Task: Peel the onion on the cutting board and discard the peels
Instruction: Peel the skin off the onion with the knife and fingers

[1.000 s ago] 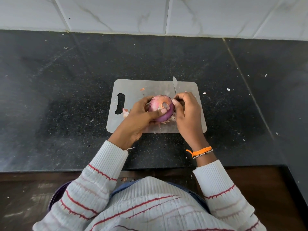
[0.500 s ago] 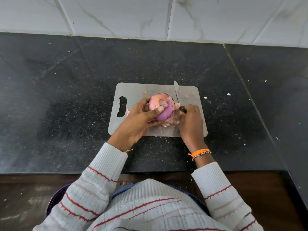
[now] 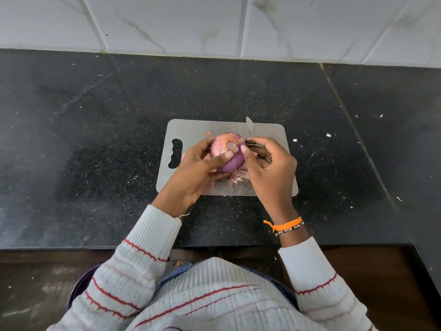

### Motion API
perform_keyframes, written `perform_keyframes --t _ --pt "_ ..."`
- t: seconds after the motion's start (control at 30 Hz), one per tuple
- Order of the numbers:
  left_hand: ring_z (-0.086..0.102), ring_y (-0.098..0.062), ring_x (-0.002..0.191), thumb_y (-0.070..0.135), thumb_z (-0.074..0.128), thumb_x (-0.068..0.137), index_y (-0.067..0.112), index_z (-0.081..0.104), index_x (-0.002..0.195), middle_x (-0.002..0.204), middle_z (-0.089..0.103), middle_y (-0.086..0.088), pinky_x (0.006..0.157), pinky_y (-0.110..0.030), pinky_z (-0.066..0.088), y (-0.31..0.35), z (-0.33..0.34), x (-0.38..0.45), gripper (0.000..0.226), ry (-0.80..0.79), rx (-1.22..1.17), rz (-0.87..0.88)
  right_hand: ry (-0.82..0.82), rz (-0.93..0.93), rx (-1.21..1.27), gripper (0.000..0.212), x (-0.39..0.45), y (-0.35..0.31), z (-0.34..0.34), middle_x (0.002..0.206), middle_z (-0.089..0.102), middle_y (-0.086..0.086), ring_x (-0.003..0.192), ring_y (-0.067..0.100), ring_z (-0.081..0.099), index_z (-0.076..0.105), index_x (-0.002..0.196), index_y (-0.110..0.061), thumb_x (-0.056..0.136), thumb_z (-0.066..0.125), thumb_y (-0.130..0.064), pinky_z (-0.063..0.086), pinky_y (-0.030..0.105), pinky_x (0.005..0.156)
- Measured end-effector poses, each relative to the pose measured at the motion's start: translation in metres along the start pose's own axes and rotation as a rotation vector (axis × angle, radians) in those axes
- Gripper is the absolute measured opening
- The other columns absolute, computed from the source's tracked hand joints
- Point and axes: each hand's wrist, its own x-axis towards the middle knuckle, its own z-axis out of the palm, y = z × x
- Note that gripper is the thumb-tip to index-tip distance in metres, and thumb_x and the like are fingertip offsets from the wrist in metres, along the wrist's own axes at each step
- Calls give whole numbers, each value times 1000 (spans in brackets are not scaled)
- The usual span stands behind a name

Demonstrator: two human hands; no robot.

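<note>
Red onion (image 3: pixel 228 151), held just above a grey cutting board (image 3: pixel 269 132) on a black speckled countertop (image 3: pixel 95 139). Dry orange-pink skin covers its far side; glossy purple flesh is bared on the near side. The left hand (image 3: pixel 198 170) cups the onion, thumb pressed across its front. The right hand (image 3: pixel 267 163) has its fingers curled round a knife (image 3: pixel 249 126), blade pointing away, while its thumb meets the skin at the cut end. Loose peels (image 3: pixel 238 176) lie on the board beneath the onion. Step in hand, as judged: stripping the outer skin, partly done. The next move calls for catching the remaining skin's edge between thumb and blade and pulling it off; the peels are not yet discarded. A purple container (image 3: pixel 78 285) shows partly by the person's left sleeve. No brand, label or writing is legible.
</note>
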Motion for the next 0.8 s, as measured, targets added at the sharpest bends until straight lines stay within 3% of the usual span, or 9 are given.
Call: perform_keyframes --t 0.17,0.47,0.63,0.8 --pt "70 -15 76 2 64 80 7 56 119 105 63 -2 63 -25 58 0 1 -2 39 18 26 13 -23 62 51 11 -1 1 -2 88 70 5 83 10 68 70 93 -4 84 67 -9 57 24 71" --pt "68 -17 87 2 67 78 6 54 124 114 60 -5 65 -24 58 -4 2 -3 48 18 55 -4 6 53 -7 8 -1 8 -6 81 69 2 76 6 65 71 87 -3 81 66 -1 50 13 69" --pt "69 -12 77 1 67 78 6 54 122 101 63 3 64 -24 58 -2 5 -5 45 31 40 31 38 161 125 11 -5 4 -8 87 70 0 83 10 68 69 95 -8 89 60 -9 55 21 74" --pt "69 -15 81 1 70 75 9 56 118 100 63 5 68 -28 59 -3 5 -5 45 51 93 65 21 117 92 11 -6 0 -6 86 71 3 82 11 68 70 91 -7 83 69 -15 55 22 72"
